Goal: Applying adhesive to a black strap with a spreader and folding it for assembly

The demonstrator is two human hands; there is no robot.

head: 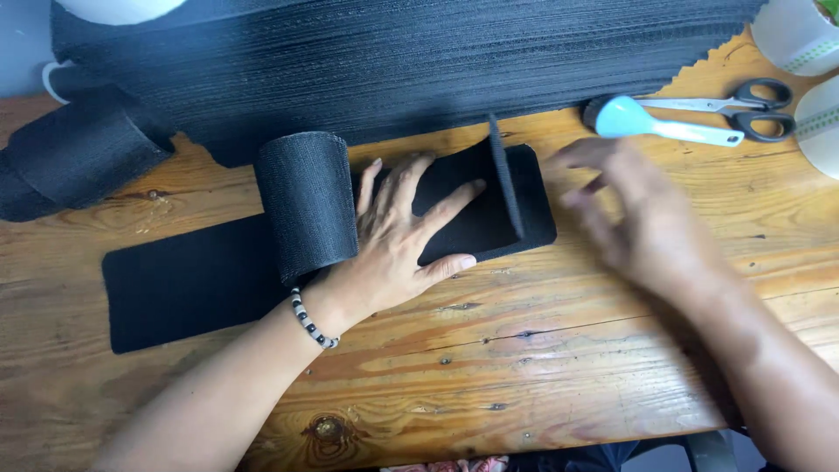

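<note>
- My left hand [398, 236]: flat, fingers spread, palm pressing down on the black mesh strip [201, 284]; it grips nothing. A black-and-white beaded bracelet [312, 320] circles the wrist.
- My right hand [642, 218]: blurred, at 3 o'clock from the left hand, fingers loosely extended and unclenched, holding nothing; whether the fingertips touch the strip's end cannot be told.
- Black mesh strip: lies along the wooden table [542, 350] from 8 o'clock towards 2 o'clock. One part curls up into a standing loop [308, 201] just beside the left hand at its 10 o'clock; the far end stands up as a thin fold [507, 179] between my two hands.
- Stack of black mesh sheets [393, 61]: fills the 12 o'clock edge of the table, well beyond both hands.
- Rolled mesh piece [74, 162]: at 9 o'clock, apart from the strip.
- Scissors [743, 105], black-handled, and a pale blue-handled tool [664, 122]: side by side at 1 o'clock, near the right hand.
- Two white tape rolls [800, 39]: at the 2 o'clock corner.
</note>
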